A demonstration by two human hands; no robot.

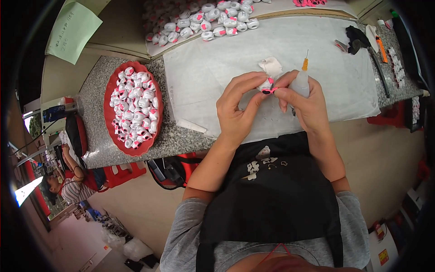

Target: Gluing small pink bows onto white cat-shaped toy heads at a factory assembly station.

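My left hand [239, 105] pinches a small rounded white piece [266, 84] with pink and black parts, held above the sheet-covered table. Between the thumb and fingertips of my right hand [304, 100] is a small pink part [274, 90], which touches the white piece. A squeeze bottle [300, 84] of translucent plastic also rests in my right hand, its orange-based needle tip [305, 63] pointing away from me. Just beyond my fingers lies a crumpled white tissue [271, 66]. Something small and dark shows under my right fingers; I cannot make out what.
On the left stands a red scalloped tray [108, 97] full of similar white and pink pieces. More pieces [208, 22] are heaped along the back. A white sheet [199, 72] covers the worktop. A black cloth [357, 38] and an orange cutter [382, 50] lie far right. Another person [74, 188] sits at left.
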